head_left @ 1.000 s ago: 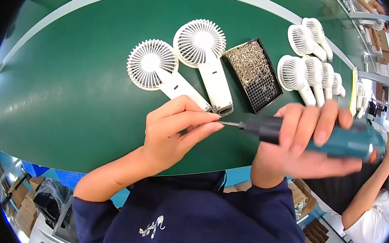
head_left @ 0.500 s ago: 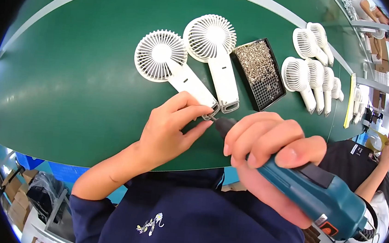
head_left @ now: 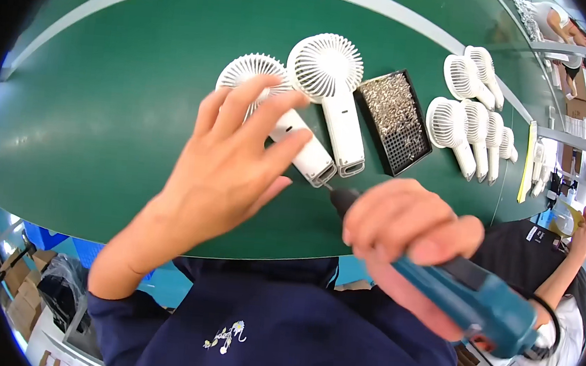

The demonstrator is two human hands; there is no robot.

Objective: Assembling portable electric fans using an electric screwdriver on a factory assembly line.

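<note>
My right hand (head_left: 407, 228) is wrapped round a teal electric screwdriver (head_left: 481, 307), whose thin bit reaches the grey-rimmed bottom end of a white handheld fan (head_left: 307, 151). Whether the bit sits in a hole there is too small to tell. My left hand (head_left: 229, 153) is open, fingers spread, above this fan, hiding part of its round grille and handle. A second white handheld fan (head_left: 344, 128) lies beside it, the bottom ends of the two close together. A black tray (head_left: 375, 131) of small metal screws stands just to the right of the second fan.
Several more white fans (head_left: 444, 123) lie in a group at the right of the green table (head_left: 102, 131). A yellow strip (head_left: 526, 161) runs beyond them. On the far right, a co-worker's arm (head_left: 572, 253) shows. Blue bins (head_left: 88, 252) stand below the table's left edge.
My left hand has let go of the fan's bottom end, opened and moved up and left over it. The screwdriver has shifted slightly, its bit still at the same fan's end.
</note>
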